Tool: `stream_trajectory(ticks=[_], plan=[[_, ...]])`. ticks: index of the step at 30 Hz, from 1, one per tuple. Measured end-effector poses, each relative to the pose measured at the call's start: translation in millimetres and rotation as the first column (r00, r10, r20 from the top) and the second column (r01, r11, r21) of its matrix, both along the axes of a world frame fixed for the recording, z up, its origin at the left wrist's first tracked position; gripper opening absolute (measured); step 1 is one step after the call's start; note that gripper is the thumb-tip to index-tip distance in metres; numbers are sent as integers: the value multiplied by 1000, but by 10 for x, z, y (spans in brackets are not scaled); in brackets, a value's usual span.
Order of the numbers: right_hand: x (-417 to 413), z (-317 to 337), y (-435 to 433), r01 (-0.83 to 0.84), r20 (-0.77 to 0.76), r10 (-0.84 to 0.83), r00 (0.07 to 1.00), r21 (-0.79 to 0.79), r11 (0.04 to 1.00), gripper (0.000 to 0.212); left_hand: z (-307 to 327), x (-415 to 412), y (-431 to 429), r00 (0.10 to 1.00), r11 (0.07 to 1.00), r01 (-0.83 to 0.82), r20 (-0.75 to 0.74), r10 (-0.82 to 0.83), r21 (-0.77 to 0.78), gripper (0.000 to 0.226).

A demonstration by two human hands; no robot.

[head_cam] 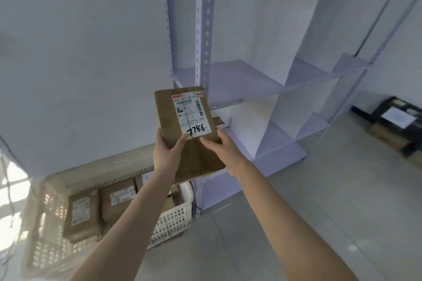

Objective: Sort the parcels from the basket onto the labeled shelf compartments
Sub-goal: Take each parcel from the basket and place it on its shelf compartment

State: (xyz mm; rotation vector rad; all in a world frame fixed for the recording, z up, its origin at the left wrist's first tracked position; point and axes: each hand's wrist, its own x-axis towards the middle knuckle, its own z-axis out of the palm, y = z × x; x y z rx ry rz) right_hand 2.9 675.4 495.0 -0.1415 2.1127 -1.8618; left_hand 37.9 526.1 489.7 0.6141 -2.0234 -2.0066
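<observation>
A cardboard parcel (166, 118) marked 7786 is being gripped by the left hand (167, 155) and right hand (225, 150); fingertips behind it are being hidden.

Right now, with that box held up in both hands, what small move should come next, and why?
Probably carry the parcel forward to the shelf compartment matching its label. The left hand and right hand both grip its lower part, the label reading 7786 faces the camera, and the shelf stands just behind. Shelf labels are unreadable.
</observation>
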Motion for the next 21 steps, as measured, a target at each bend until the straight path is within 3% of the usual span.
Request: stream_trajectory(ticks=[3,10,18,21], plan=[[-9,-7,80,-25,-39,25,999,-1,1000,60,-47,92,115,995,993,-102,13,101,60,54],[16,-10,518,-126,-38,126,991,-2,992,79,47,311,519,989,989,-145,-35,146,27,48],[-1,54,860,-194,-27,192,981,-90,977,61,145,414,878,995,993,-76,-63,82,88,44],[-27,68,1143,-119,-16,118,993,-99,988,64,189,288,1116,997,994,1,-72,7,108,43]])
